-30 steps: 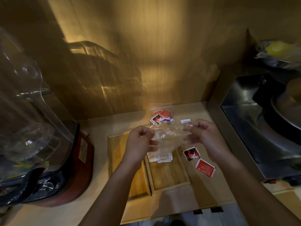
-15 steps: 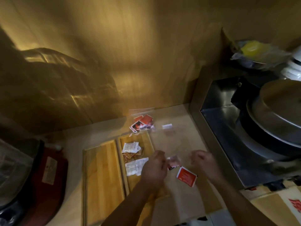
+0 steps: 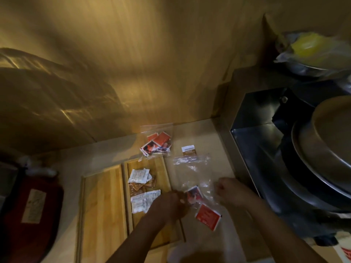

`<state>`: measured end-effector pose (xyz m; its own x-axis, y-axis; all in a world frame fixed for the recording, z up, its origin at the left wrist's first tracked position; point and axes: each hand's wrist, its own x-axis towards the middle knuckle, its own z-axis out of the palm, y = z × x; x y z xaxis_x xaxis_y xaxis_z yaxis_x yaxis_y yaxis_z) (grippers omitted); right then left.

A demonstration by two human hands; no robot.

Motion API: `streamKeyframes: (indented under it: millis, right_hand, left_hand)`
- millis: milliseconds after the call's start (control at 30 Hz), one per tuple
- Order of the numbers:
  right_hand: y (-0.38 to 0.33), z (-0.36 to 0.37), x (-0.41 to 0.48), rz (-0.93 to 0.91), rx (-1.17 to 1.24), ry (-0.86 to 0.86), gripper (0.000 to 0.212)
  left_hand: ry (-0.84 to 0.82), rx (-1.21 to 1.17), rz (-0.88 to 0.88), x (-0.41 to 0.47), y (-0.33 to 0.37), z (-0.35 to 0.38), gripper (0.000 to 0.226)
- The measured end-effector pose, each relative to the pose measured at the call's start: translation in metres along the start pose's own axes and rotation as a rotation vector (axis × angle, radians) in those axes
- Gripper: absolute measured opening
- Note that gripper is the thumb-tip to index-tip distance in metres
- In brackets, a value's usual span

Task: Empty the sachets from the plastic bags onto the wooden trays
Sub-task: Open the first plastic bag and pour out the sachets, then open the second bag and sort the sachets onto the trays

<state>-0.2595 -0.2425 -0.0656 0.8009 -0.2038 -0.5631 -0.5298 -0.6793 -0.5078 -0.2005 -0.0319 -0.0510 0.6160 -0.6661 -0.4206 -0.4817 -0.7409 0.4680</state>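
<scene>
Two wooden trays lie side by side on the counter: the left tray point(image 3: 103, 204) is bare, the right tray point(image 3: 161, 168) holds several white and brown sachets point(image 3: 140, 185). An empty clear plastic bag point(image 3: 193, 168) lies flat on the counter to the right of the trays. My left hand point(image 3: 169, 205) and my right hand point(image 3: 230, 192) rest on its near end, fingers curled on the plastic. A red-and-black sachet point(image 3: 193, 194) lies between my hands and a red sachet point(image 3: 208, 216) just below. A second bag point(image 3: 157, 143) with red sachets lies behind the trays.
A small brown-and-white sachet point(image 3: 188, 150) lies near the back of the counter. A red appliance point(image 3: 32, 209) stands at the left. A steel sink point(image 3: 266, 149) with a large pan point(image 3: 326, 149) is at the right; a bowl with something yellow point(image 3: 311, 52) sits above.
The bag was held up over the right tray by both hands a second ago. It now lies flat on the counter, and both hands have dropped low beside the loose red sachets. The view shifted right.
</scene>
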Motion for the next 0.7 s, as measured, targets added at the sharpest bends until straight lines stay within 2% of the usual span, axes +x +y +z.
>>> streamKeyframes:
  millis: [133,233,333,500,600,667,700]
  right_hand:
    - [-0.030,-0.019,0.026,-0.049,0.003,0.005,0.021]
    - [-0.057,-0.028,0.050,-0.087,0.074,-0.003,0.010]
    - [-0.090,-0.036,0.074,-0.102,0.112,-0.008,0.012]
    - [-0.133,-0.038,0.114,-0.062,0.358,0.079,0.019]
    - [-0.151,-0.032,0.139,-0.039,0.420,0.160,0.017]
    - [-0.155,-0.022,0.159,-0.016,0.423,0.190,0.009]
    - [-0.153,-0.015,0.170,0.002,0.464,0.196,0.012]
  left_hand:
    - [0.044,-0.115,-0.036,0.010,-0.008,-0.027,0.022]
    - [0.118,-0.215,-0.039,0.021,-0.022,-0.053,0.018]
    - [0.158,-0.241,-0.108,0.035,-0.040,-0.083,0.019]
    - [0.461,-0.451,-0.333,0.067,-0.073,-0.124,0.016]
    - [0.568,-0.544,-0.450,0.092,-0.094,-0.130,0.028]
    - [0.589,-0.597,-0.529,0.109,-0.105,-0.127,0.040]
    - [0.574,-0.652,-0.566,0.118,-0.111,-0.122,0.046]
